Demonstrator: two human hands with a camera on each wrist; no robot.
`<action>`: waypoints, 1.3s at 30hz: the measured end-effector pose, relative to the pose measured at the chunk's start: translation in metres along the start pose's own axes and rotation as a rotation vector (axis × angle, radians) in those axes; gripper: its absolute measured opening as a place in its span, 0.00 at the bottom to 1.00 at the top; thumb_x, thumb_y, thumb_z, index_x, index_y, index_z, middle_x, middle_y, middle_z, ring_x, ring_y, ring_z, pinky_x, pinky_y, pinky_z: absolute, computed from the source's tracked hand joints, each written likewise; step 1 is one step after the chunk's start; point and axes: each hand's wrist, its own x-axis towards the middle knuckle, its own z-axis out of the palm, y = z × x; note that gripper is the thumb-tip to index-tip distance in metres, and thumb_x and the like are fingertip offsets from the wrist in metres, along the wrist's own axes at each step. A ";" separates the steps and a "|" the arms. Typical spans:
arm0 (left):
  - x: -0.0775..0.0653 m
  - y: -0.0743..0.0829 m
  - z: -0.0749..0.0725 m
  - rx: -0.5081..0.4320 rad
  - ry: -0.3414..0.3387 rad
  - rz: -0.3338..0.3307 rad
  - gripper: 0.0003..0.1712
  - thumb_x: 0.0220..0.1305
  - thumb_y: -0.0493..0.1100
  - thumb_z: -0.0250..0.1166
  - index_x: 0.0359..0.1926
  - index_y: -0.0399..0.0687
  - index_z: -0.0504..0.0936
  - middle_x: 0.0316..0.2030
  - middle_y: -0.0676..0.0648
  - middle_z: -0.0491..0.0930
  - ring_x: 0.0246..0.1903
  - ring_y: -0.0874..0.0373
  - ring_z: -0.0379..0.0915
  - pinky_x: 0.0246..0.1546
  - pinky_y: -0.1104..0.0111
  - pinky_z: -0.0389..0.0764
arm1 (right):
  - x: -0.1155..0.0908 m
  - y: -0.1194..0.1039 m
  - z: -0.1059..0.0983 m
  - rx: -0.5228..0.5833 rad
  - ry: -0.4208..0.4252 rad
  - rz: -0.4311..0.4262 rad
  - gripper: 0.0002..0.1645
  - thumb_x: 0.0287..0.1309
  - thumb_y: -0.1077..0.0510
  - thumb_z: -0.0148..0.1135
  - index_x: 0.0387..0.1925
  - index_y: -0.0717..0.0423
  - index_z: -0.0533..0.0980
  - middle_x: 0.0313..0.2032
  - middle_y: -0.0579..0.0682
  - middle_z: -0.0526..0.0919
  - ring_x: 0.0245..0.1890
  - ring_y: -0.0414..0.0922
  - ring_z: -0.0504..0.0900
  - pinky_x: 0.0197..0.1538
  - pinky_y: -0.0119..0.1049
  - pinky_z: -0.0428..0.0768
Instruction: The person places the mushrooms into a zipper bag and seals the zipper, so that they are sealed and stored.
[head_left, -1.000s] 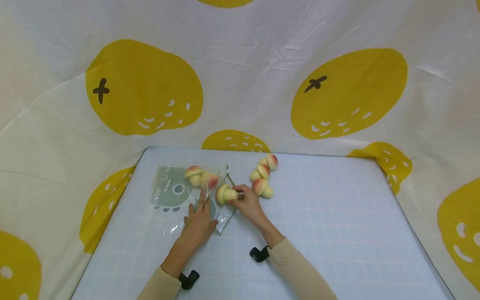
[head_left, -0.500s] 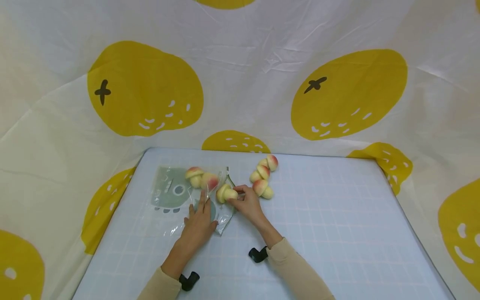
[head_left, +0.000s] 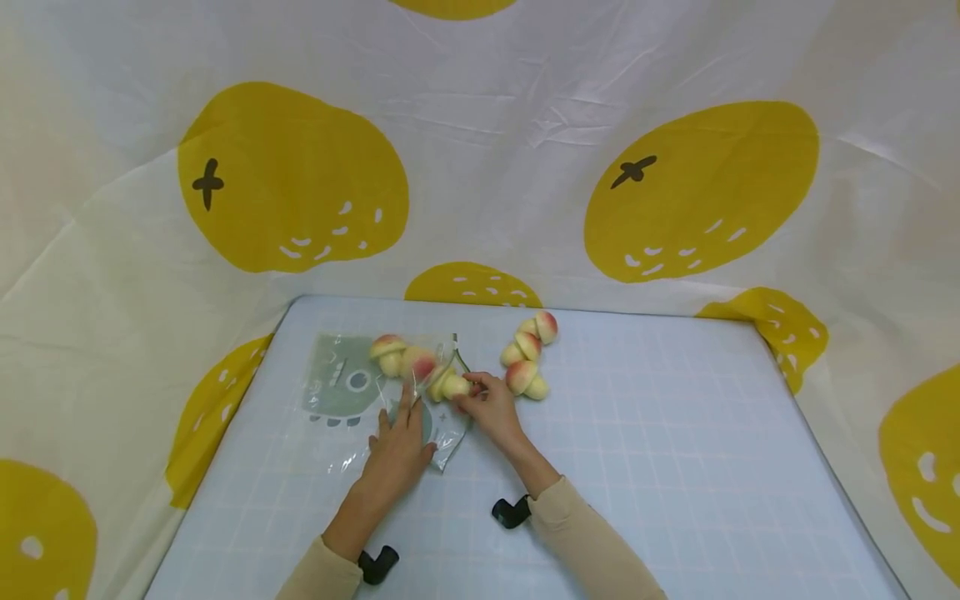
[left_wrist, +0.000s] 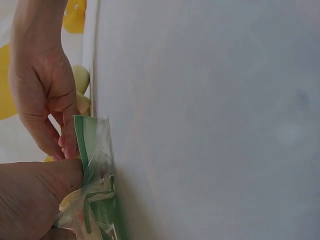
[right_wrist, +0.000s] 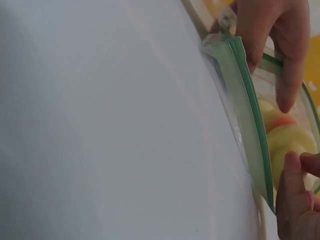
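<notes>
A clear zip bag (head_left: 341, 383) with a grey-green printed pattern lies on the table. Two toy mushrooms (head_left: 389, 358) with reddish caps show through its plastic. At its green-edged mouth (right_wrist: 255, 117), my right hand (head_left: 491, 410) pinches another toy mushroom (head_left: 450, 385) by the stem, cap pointing into the bag. My left hand (head_left: 397, 446) rests on the bag, fingers extended toward the opening; in the right wrist view one left finger (right_wrist: 291, 75) reaches over the mouth. The left wrist view shows the left hand (left_wrist: 40, 192) against the crumpled plastic, its fingertips mostly hidden.
Several loose toy mushrooms (head_left: 522, 348) lie in a row beyond and right of my right hand. The light checked tablecloth (head_left: 675, 433) spreads under everything. A white curtain (head_left: 495, 192) with yellow fruit prints hangs behind the table's back edge.
My right hand has moved slightly left, carrying the mushroom farther into the bag's mouth, so its cap now sits under the plastic edge. The left hand stays put.
</notes>
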 end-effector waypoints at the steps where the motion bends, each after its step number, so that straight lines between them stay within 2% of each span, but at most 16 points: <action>1: 0.000 0.000 0.000 -0.001 0.005 0.002 0.47 0.61 0.47 0.73 0.73 0.33 0.60 0.78 0.37 0.41 0.62 0.15 0.53 0.43 0.25 0.67 | 0.002 0.005 0.001 0.010 0.008 0.002 0.26 0.54 0.71 0.71 0.54 0.77 0.75 0.32 0.59 0.76 0.27 0.48 0.85 0.30 0.29 0.81; 3: -0.001 0.000 -0.001 -0.002 0.014 0.007 0.47 0.60 0.46 0.74 0.73 0.33 0.60 0.78 0.38 0.40 0.62 0.15 0.53 0.43 0.25 0.67 | 0.002 0.007 0.004 0.034 0.018 0.014 0.25 0.54 0.71 0.71 0.54 0.75 0.76 0.31 0.55 0.76 0.27 0.45 0.85 0.32 0.31 0.83; 5: -0.001 0.000 -0.001 0.000 0.025 0.015 0.47 0.60 0.46 0.74 0.72 0.33 0.61 0.79 0.39 0.39 0.61 0.14 0.54 0.42 0.25 0.68 | 0.001 0.006 0.006 0.083 0.015 0.028 0.26 0.55 0.72 0.69 0.55 0.75 0.75 0.31 0.55 0.78 0.28 0.47 0.86 0.35 0.34 0.84; 11: -0.002 -0.002 -0.001 0.010 0.029 0.035 0.47 0.60 0.45 0.74 0.73 0.34 0.61 0.79 0.43 0.33 0.61 0.14 0.54 0.41 0.26 0.69 | -0.005 0.003 0.011 0.232 -0.011 0.054 0.27 0.60 0.75 0.62 0.61 0.76 0.69 0.42 0.70 0.79 0.41 0.63 0.84 0.46 0.46 0.84; 15: -0.002 -0.003 0.002 -0.002 0.035 0.038 0.47 0.59 0.45 0.74 0.72 0.34 0.61 0.79 0.44 0.32 0.61 0.14 0.54 0.41 0.25 0.69 | -0.009 -0.004 0.011 0.230 -0.023 0.067 0.26 0.61 0.75 0.60 0.61 0.76 0.68 0.45 0.75 0.75 0.44 0.67 0.81 0.48 0.49 0.83; 19: -0.002 -0.002 0.003 -0.004 0.030 0.032 0.47 0.60 0.46 0.74 0.73 0.34 0.61 0.79 0.41 0.36 0.61 0.14 0.54 0.42 0.25 0.69 | -0.018 -0.022 0.009 0.151 -0.003 0.082 0.27 0.60 0.74 0.60 0.61 0.77 0.68 0.49 0.75 0.73 0.46 0.66 0.81 0.48 0.46 0.83; 22: -0.001 -0.004 0.003 0.021 0.039 0.041 0.48 0.60 0.46 0.74 0.74 0.35 0.60 0.79 0.40 0.39 0.61 0.15 0.55 0.42 0.26 0.70 | -0.022 -0.028 0.009 0.148 -0.018 0.076 0.28 0.60 0.74 0.58 0.62 0.77 0.66 0.54 0.76 0.71 0.48 0.65 0.81 0.50 0.47 0.82; 24: -0.001 -0.005 0.002 0.036 0.049 0.049 0.49 0.60 0.47 0.74 0.74 0.35 0.59 0.79 0.40 0.38 0.61 0.15 0.56 0.41 0.27 0.71 | -0.020 -0.020 0.010 0.184 -0.041 0.063 0.28 0.61 0.74 0.57 0.63 0.78 0.65 0.55 0.76 0.70 0.47 0.60 0.81 0.50 0.48 0.82; 26: 0.000 -0.006 0.002 0.044 0.054 0.054 0.50 0.60 0.47 0.74 0.74 0.34 0.59 0.79 0.40 0.38 0.60 0.16 0.57 0.41 0.27 0.71 | -0.019 -0.014 0.011 0.220 -0.063 0.062 0.28 0.62 0.75 0.56 0.63 0.78 0.64 0.57 0.76 0.68 0.48 0.60 0.80 0.51 0.50 0.82; 29: 0.000 -0.006 0.001 0.041 0.049 0.049 0.49 0.60 0.47 0.74 0.74 0.34 0.59 0.79 0.40 0.38 0.61 0.16 0.57 0.41 0.28 0.71 | -0.017 -0.009 0.011 0.231 -0.091 0.071 0.28 0.62 0.76 0.55 0.64 0.78 0.63 0.58 0.77 0.67 0.48 0.57 0.80 0.51 0.52 0.81; 31: 0.000 -0.006 0.001 0.038 0.047 0.045 0.50 0.60 0.47 0.74 0.74 0.34 0.58 0.79 0.40 0.38 0.61 0.16 0.57 0.41 0.28 0.71 | -0.016 -0.009 0.010 0.235 -0.102 0.076 0.28 0.62 0.77 0.54 0.64 0.79 0.63 0.58 0.77 0.67 0.48 0.59 0.79 0.52 0.55 0.80; 34: -0.001 -0.006 0.001 0.035 0.048 0.047 0.50 0.60 0.47 0.74 0.74 0.34 0.58 0.79 0.41 0.37 0.61 0.16 0.57 0.41 0.27 0.71 | -0.013 -0.001 0.011 0.244 -0.102 0.072 0.27 0.63 0.77 0.55 0.63 0.78 0.65 0.56 0.76 0.70 0.47 0.56 0.79 0.52 0.53 0.80; 39: -0.001 -0.005 0.000 0.017 0.043 0.049 0.49 0.59 0.46 0.74 0.74 0.34 0.59 0.79 0.42 0.36 0.60 0.15 0.56 0.41 0.27 0.71 | -0.012 0.004 0.013 0.287 -0.158 0.026 0.25 0.66 0.74 0.54 0.64 0.76 0.66 0.54 0.74 0.74 0.54 0.66 0.78 0.53 0.52 0.80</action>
